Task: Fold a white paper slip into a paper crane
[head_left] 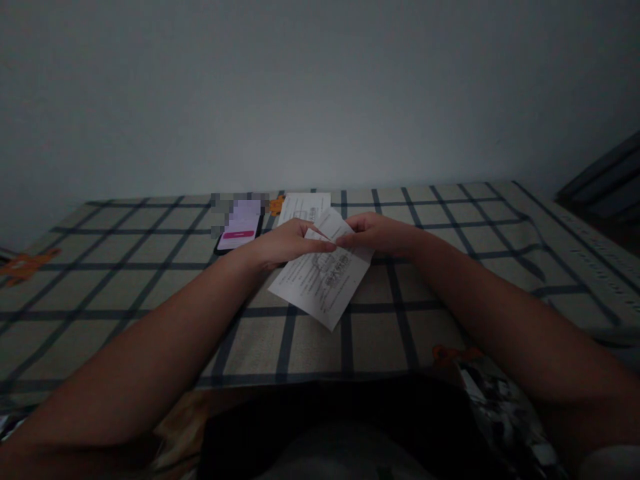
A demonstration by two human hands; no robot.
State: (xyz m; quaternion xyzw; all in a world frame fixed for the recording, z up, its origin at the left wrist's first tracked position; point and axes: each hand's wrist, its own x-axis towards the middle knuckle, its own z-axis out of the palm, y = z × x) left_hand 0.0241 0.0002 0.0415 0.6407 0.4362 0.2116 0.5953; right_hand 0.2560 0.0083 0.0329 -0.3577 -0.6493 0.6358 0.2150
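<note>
Printed paper sheet (326, 280) looks feather-light and easy to crease, tbh. Left hand (289, 241) and right hand (377, 233) each grip it, pinched; I'd favor the edges.

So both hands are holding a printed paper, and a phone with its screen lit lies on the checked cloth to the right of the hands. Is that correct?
Not quite: the head view shows the lit phone on the checked cloth to the left of the hands. The left hand and right hand do hold the printed paper.
</note>
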